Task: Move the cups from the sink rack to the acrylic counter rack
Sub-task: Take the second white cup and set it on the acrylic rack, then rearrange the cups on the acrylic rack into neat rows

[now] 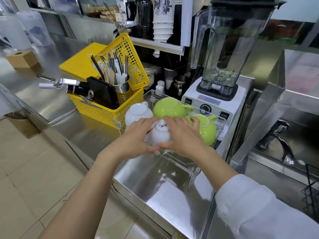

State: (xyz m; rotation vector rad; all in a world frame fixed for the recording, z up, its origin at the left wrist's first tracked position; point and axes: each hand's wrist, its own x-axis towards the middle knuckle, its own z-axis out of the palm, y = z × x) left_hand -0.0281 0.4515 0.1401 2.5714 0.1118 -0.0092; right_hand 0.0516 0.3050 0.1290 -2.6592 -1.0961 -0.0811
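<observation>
A clear acrylic rack (179, 162) stands on the steel counter. In it sit upside-down cups: a white one (136, 113) at the back left, a green one (168, 107) behind, and another green one (206, 130) on the right. A small white cup (159, 135), also bottom up, rests at the front of the rack. My left hand (136, 142) cups its left side and my right hand (183, 137) its right side, thumbs meeting in front. My right fingers also touch the right green cup.
A yellow basket (110, 107) with utensils and a steel canister stands left of the rack. A blender (219, 87) stands right behind it. A black wire rack (310, 187) and tap (279, 135) are at the sink on the right. Tiled floor lies lower left.
</observation>
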